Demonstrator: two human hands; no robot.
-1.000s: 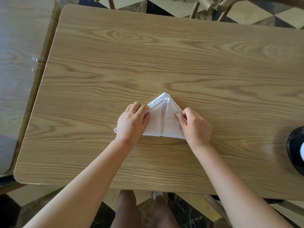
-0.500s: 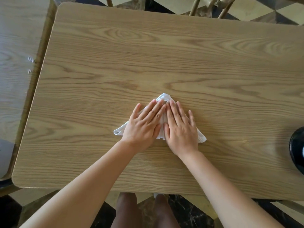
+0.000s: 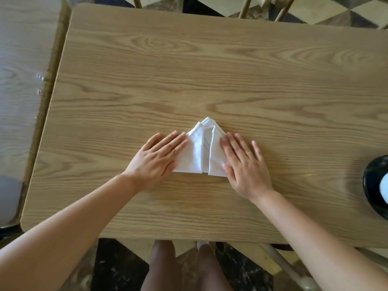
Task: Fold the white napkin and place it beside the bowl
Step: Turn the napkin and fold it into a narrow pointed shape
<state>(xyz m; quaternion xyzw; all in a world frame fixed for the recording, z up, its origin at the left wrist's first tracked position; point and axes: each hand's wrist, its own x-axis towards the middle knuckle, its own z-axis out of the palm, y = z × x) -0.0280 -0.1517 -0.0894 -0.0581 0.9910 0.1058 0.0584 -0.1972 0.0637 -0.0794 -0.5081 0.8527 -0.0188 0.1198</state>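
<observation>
The white napkin (image 3: 201, 152) lies folded into a triangle near the middle of the wooden table (image 3: 210, 70), its tip pointing away from me. My left hand (image 3: 157, 158) lies flat with fingers spread over the napkin's left corner. Flat on the right corner rests my right hand (image 3: 245, 164), palm down. Both press on the cloth without gripping it. The folded flaps in the centre show between the hands. The black bowl (image 3: 375, 185) is cut off by the right edge of the view, with something pale inside.
A second wooden table (image 3: 23, 80) adjoins on the left. Chair legs (image 3: 245, 7) stand beyond the far edge over a checkered floor. My legs (image 3: 163, 267) show below the near table edge.
My hands, which lay together over the napkin's centre, have slid apart to its left and right corners, uncovering the middle folds.
</observation>
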